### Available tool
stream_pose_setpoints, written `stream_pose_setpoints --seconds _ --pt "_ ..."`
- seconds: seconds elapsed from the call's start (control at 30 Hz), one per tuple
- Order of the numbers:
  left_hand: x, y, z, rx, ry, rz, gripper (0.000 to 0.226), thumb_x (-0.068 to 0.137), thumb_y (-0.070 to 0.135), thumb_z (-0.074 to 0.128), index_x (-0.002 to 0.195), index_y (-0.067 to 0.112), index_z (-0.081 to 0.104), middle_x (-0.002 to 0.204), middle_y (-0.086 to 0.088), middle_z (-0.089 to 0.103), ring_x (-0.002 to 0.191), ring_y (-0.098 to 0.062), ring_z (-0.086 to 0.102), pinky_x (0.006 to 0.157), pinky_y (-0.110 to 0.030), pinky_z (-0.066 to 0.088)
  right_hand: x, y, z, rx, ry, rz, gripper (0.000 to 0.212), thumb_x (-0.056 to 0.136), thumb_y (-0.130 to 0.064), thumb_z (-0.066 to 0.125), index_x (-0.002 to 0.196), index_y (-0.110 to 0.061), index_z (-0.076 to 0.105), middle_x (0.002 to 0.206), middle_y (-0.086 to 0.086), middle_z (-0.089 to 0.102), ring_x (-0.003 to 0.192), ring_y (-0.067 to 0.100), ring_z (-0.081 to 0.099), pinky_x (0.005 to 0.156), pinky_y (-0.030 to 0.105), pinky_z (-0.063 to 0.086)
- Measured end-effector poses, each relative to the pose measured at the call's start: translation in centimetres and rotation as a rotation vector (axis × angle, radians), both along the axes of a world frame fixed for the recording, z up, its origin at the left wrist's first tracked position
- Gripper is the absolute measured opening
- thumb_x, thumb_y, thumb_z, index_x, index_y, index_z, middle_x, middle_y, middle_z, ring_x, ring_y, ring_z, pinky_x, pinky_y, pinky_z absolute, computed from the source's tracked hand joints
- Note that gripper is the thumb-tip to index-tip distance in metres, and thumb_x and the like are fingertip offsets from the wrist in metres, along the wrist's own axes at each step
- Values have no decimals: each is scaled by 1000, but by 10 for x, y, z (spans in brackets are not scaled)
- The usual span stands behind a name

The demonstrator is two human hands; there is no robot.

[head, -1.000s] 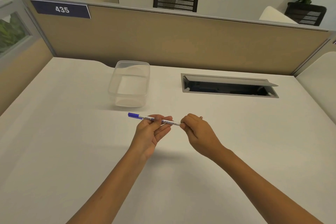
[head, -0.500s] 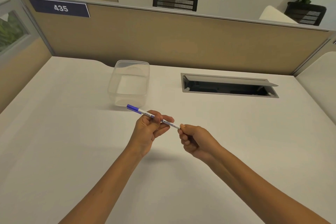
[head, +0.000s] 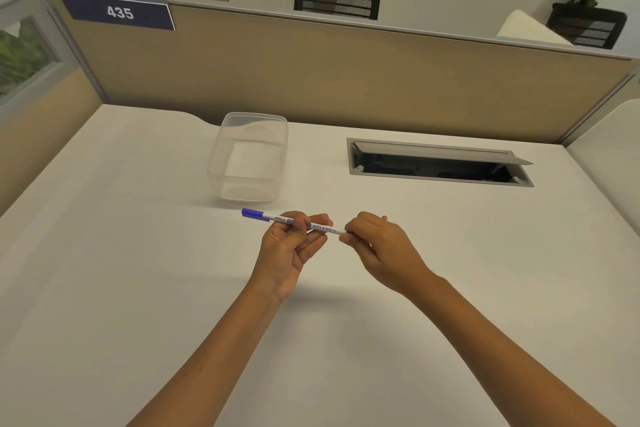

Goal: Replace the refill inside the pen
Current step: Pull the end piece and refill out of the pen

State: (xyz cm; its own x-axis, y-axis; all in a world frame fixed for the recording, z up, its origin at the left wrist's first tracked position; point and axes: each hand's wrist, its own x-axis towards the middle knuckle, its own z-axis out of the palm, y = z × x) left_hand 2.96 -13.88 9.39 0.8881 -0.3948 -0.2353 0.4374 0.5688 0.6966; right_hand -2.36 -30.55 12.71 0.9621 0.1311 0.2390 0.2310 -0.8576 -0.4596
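A slim white pen (head: pixel 323 227) with a blue cap at its left end and printed lettering is held level above the white desk (head: pixel 138 270). My left hand (head: pixel 289 250) pinches the barrel near its middle between thumb and fingers. My right hand (head: pixel 379 246) grips the pen's right end with its fingertips, where a bit of blue shows. The refill is hidden inside the barrel.
A clear plastic container (head: pixel 251 156) stands just beyond the pen, to the left. An open grey cable hatch (head: pixel 440 163) is set into the desk at the back right. A beige partition (head: pixel 346 80) walls the far edge.
The pen went from level to tilted up at the cap end and back to level, a little nearer me. My right hand turned at the pen's right end while both hands kept their hold.
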Motion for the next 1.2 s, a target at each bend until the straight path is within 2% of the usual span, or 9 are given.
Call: stream_pose_setpoints --seconds 0.13,0.47,0.53,0.6,0.73,0.83,0.93,1.1,1.2 --pt "-1 -1 0 -15 -26 5 12 89 14 49 82 10 58 88 -10 77 89 -26 72 67 -26 58 0 2 4 196 97 -36 22 94 -23 52 78 -9 59 68 4 55 62 15 47 58 24 34" --pt "1 -6 5 39 -138 -31 24 95 2 40 81 9 58 90 -9 76 92 -26 71 71 -26 58 -2 17 11 1357 698 -445 41 93 -27 45 52 -21 42 46 -6 32 38 8 24 33 16 22" --pt "1 -7 6 37 -138 -29 23 95 3 41 81 10 58 90 -9 76 92 -26 71 71 -27 58 0 16 10 1208 657 -461 43 92 -31 45 51 -20 41 48 -3 33 38 10 25 35 18 22" --pt "1 -7 7 21 -119 -17 21 95 6 42 82 10 59 92 -9 76 93 -26 71 71 -27 58 -1 12 9 891 542 -389 45 93 -41 45 56 -16 50 51 0 44 40 11 37 37 19 30" --pt "1 -6 8 -21 -48 15 19 94 8 44 83 10 59 94 -9 76 94 -26 71 70 -28 58 -2 -1 4 327 179 -152 23 92 -32 54 86 -12 63 72 2 60 62 16 57 49 25 52" --pt "-1 -7 9 -49 -6 13 16 94 10 44 86 10 58 93 -9 77 92 -25 72 68 -28 58 -1 -5 3 76 -35 -65 17 93 -22 55 88 -9 63 74 4 60 63 18 50 58 28 42" --pt "-2 -8 10 -61 6 4 18 95 11 43 87 10 59 92 -9 77 91 -26 72 68 -29 59 -1 -5 6 215 40 -86 24 94 -23 52 75 -13 61 64 0 55 59 13 47 55 25 36" --pt "-5 -12 12 -75 -8 -15 19 95 10 43 87 10 59 92 -10 77 92 -26 71 70 -29 59 -2 9 8 977 406 -329 43 95 -29 45 52 -19 41 47 -8 34 44 10 26 41 17 23" --pt "-5 -13 13 -75 -26 -41 12 85 17 53 89 10 62 97 -10 76 97 -26 70 72 -29 58 0 8 10 1127 513 -398 43 94 -29 43 52 -20 39 49 -3 31 44 12 21 43 23 21"
